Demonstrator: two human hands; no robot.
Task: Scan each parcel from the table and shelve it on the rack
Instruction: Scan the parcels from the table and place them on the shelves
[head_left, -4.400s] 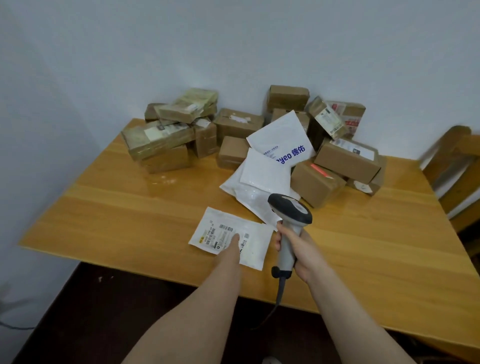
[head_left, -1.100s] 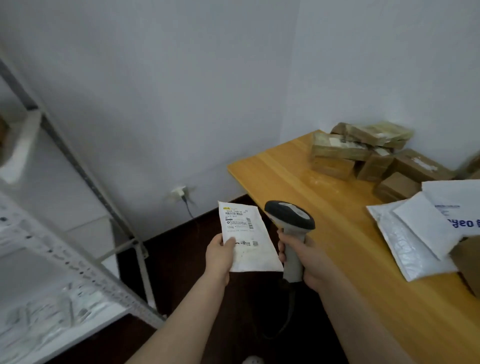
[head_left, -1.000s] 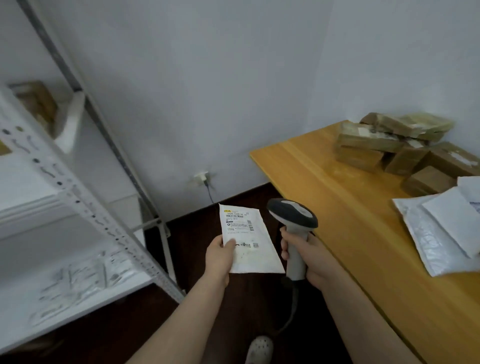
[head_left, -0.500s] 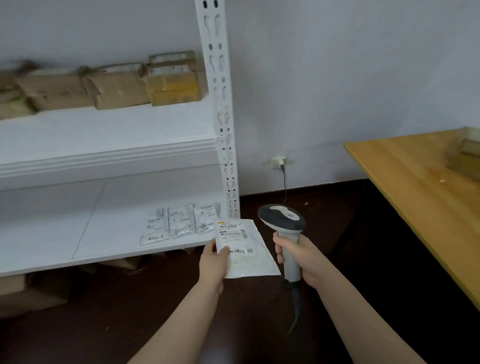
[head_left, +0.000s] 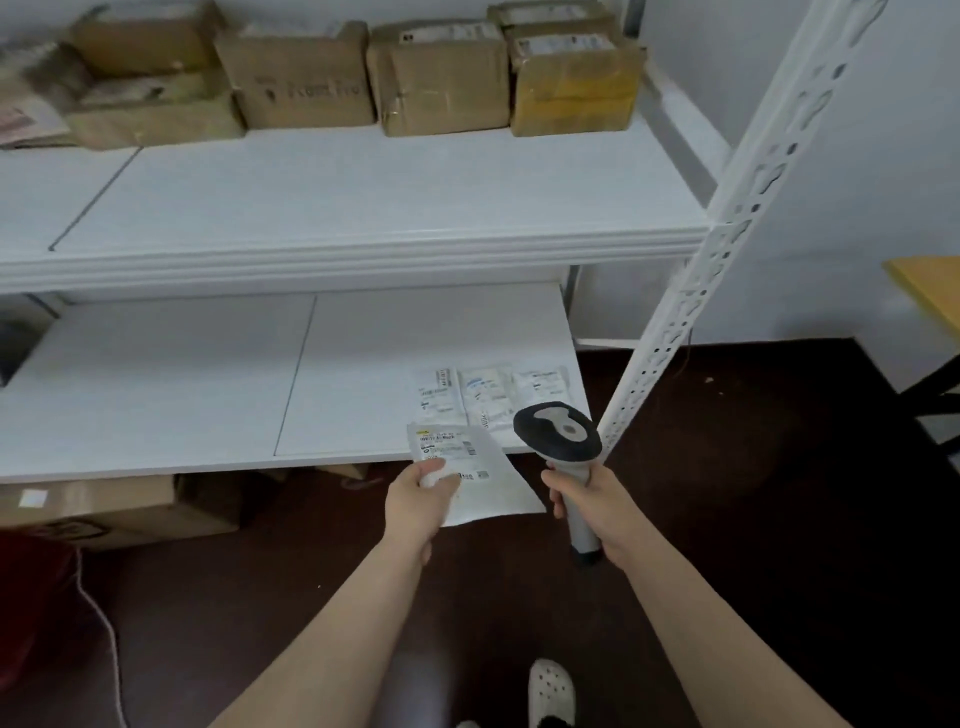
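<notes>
My left hand (head_left: 420, 501) pinches a flat white parcel (head_left: 475, 478) with a printed label, held at the front edge of the white rack's lower shelf (head_left: 156, 395). My right hand (head_left: 587, 493) grips the handle of a grey and black barcode scanner (head_left: 558, 434), its head just right of the parcel. Three similar white packets (head_left: 491, 395) lie side by side on the lower shelf, right behind the held parcel. Brown cardboard boxes (head_left: 439, 78) line the back of the upper shelf (head_left: 363, 208).
The rack's perforated white upright (head_left: 727, 228) slants down just right of the scanner. A corner of the wooden table (head_left: 930, 291) shows at the right edge. Cardboard boxes (head_left: 104, 512) sit on the dark floor under the rack. My white shoe (head_left: 550, 691) is below.
I have turned from the table to face the rack and come closer. The parcel, lifted off the table earlier, now reaches the lower shelf's front edge; the scanner stays in my right hand.
</notes>
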